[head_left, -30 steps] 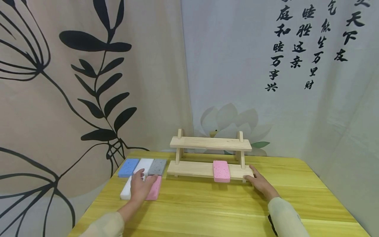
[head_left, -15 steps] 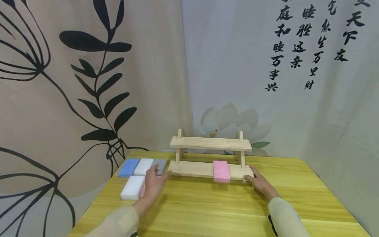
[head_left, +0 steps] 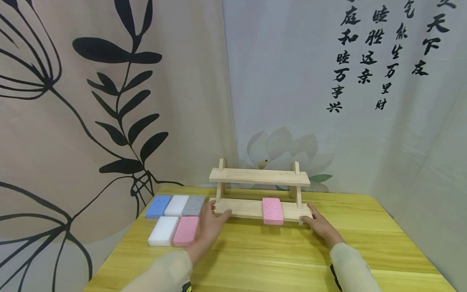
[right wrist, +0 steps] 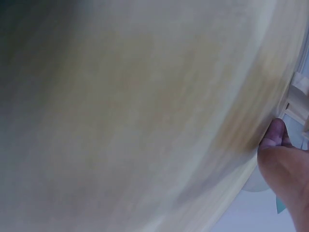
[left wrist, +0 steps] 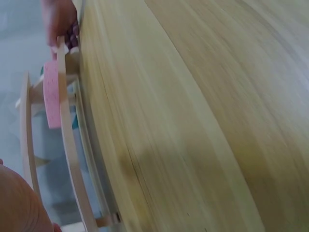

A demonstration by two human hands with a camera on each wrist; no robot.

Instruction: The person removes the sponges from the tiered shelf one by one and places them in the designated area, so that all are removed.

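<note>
A two-tier wooden rack [head_left: 238,207] stands at the back of the table, a speckled pink sponge [head_left: 273,211] lying across its lower shelf. My right hand [head_left: 321,227] grips the right end of that shelf, thumb at the front edge; the right wrist view catches only part of this hand [right wrist: 285,164]. My left hand [head_left: 209,227] is at the shelf's left end, thumb and fingers spread around the corner and overlapping it. In the left wrist view this hand [left wrist: 21,205] shows only in the lower corner, its fingertips mostly out of frame.
Left of the rack lie several sponges in two rows: blue [head_left: 158,206], white [head_left: 176,205] and grey [head_left: 193,206] behind, white [head_left: 163,231] and pink [head_left: 186,231] in front. A printed curtain [head_left: 197,101] hangs right behind the wooden table [head_left: 277,259].
My left hand has moved right, from over the sponges to the left end of the rack, uncovering the front pink sponge. The right hand and the rack have stayed in place.
</note>
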